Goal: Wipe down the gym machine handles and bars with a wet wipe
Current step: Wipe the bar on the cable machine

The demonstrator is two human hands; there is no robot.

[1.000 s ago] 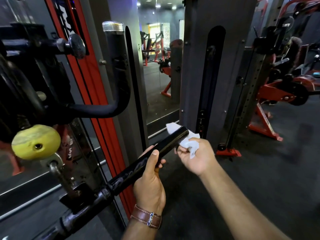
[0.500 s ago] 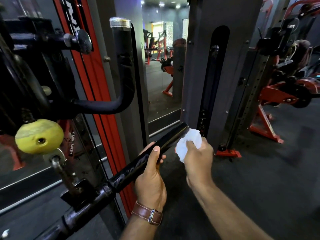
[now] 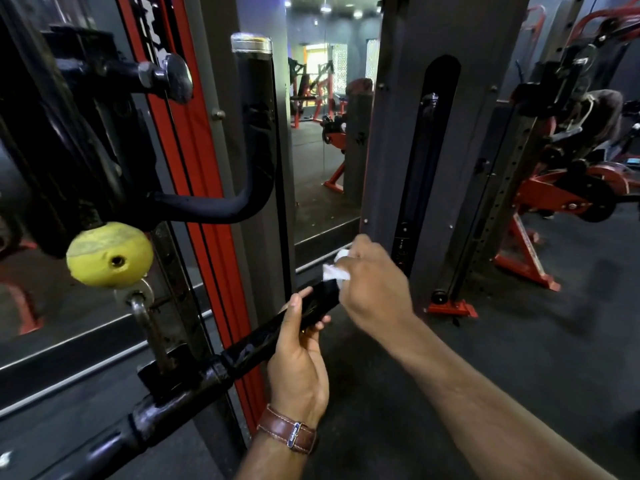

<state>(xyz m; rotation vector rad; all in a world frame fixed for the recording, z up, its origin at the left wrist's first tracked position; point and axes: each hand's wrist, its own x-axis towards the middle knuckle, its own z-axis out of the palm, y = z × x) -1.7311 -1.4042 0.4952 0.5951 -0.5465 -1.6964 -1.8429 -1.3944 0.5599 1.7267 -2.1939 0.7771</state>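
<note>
A black padded handle bar [image 3: 256, 344] slants up from the lower left toward the middle of the view. My left hand [image 3: 299, 355], with a brown watch strap at the wrist, grips the bar near its far end, thumb on top. My right hand [image 3: 372, 289] covers the bar's tip and clutches a crumpled white wet wipe [image 3: 334, 270] against it. The very end of the bar is hidden under the wipe and my right hand.
An upright curved black handle [image 3: 254, 140] with a chrome cap stands above the bar. A yellow ball-shaped knob [image 3: 109, 254] and a black pin knob [image 3: 169, 77] jut out at left. Red and grey machine frames [image 3: 408, 133] and an exercise bike [image 3: 581, 192] stand behind, on dark floor.
My right hand has turned over and moved onto the bar's tip, pressing the wipe over it. My left hand keeps its grip. The camera has moved slightly closer.
</note>
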